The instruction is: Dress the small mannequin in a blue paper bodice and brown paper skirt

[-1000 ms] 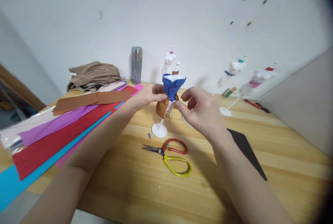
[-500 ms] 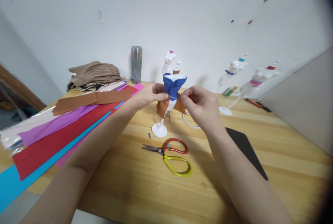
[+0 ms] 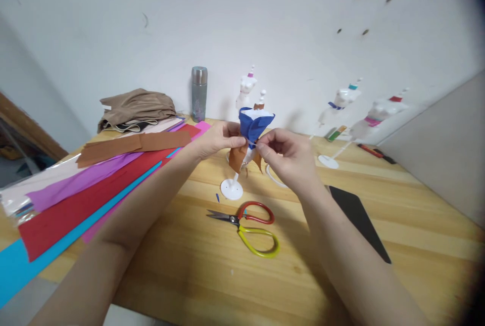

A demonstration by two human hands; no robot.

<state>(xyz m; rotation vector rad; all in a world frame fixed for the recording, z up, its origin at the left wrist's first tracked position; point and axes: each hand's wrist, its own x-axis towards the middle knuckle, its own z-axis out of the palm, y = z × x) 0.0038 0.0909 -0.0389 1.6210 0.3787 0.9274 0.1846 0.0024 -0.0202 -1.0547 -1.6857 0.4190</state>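
A small white mannequin stands on a round white base (image 3: 231,189) on the wooden table (image 3: 417,225). Blue paper (image 3: 253,123) is wrapped round its upper part and brown paper (image 3: 237,156) hangs below the waist. My left hand (image 3: 220,139) pinches the papers at the waist from the left. My right hand (image 3: 290,156) pinches at the same waist from the right, fingers closed on the paper. Scissors (image 3: 248,225) with one red and one yellow handle lie in front of the base.
Long sheets of coloured paper (image 3: 76,189) lie at the left, a brown strip (image 3: 132,145) on top. Folded tan cloth (image 3: 136,106) and a steel flask (image 3: 199,93) stand at the back. More white mannequins (image 3: 343,101) stand right. A black sheet (image 3: 356,217) lies right.
My right hand has closed in from the right onto the mannequin's waist and now pinches the paper there. My left hand has stayed in place.
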